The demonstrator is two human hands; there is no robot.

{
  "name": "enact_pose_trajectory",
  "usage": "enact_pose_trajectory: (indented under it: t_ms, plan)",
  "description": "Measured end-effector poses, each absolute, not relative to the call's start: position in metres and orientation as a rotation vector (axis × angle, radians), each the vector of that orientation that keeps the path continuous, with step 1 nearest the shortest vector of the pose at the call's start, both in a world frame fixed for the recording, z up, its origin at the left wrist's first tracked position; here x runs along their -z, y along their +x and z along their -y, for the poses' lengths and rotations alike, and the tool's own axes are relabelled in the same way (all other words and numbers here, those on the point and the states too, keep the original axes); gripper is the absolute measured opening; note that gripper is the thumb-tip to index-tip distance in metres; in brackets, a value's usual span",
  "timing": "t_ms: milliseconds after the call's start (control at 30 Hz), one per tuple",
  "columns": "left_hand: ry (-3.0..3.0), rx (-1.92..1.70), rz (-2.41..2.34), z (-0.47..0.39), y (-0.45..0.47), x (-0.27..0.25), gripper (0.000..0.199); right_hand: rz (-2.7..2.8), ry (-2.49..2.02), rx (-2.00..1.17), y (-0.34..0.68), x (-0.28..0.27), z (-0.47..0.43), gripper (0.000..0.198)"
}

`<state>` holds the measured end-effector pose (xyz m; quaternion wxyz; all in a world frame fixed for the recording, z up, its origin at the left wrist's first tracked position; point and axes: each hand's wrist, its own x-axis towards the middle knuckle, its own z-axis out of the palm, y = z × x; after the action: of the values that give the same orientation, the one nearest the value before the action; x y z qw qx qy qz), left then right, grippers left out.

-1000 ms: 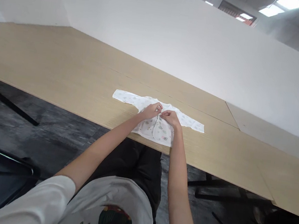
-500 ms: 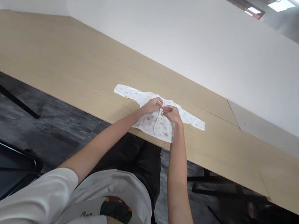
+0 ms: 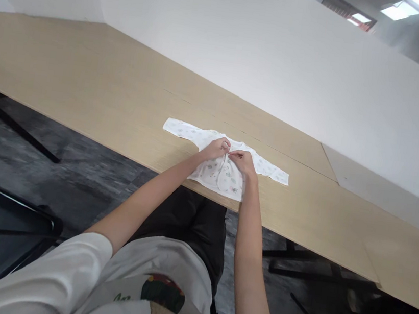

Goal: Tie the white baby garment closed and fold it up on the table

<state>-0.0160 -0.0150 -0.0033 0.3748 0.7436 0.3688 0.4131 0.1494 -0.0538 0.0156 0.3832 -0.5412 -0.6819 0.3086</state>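
A small printed baby shirt (image 3: pixel 221 163) is lying flat on the wooden table (image 3: pixel 87 89), near its front edge, sleeves running left to right. The left hand (image 3: pixel 215 149) is pinching the front opening just below the neckline; the right hand (image 3: pixel 243 161) is pinching beside it, fingertips nearly touching, both hands equally near.

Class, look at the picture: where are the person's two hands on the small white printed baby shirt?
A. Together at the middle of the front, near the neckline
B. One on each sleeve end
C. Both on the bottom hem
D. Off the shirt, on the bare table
A: the left hand and right hand meet fingertip to fingertip at the centre front of the small white printed baby shirt, just below its neckline, while both sleeves lie spread flat on the light wooden table.
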Motion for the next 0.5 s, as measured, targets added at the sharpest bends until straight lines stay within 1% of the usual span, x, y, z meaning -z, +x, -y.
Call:
enact_pose_trajectory:
  t_ms: [167, 333, 500]
  plan:
    - [1.955, -1.054, -0.859, 0.017, -0.016, 0.005, 0.020, 1.683, -1.419, -0.784, 0.149, -0.017, 0.056, 0.019]
    - [1.942, -1.062, -0.792, 0.024, -0.014, -0.003, 0.015, 1.643, -1.485, -0.718, 0.149, -0.020, 0.057, 0.021]
    - [1.879, -1.064, -0.790, 0.025, -0.013, -0.006, 0.015, 1.607, -1.514, -0.709, 0.149, -0.027, 0.060, 0.022]
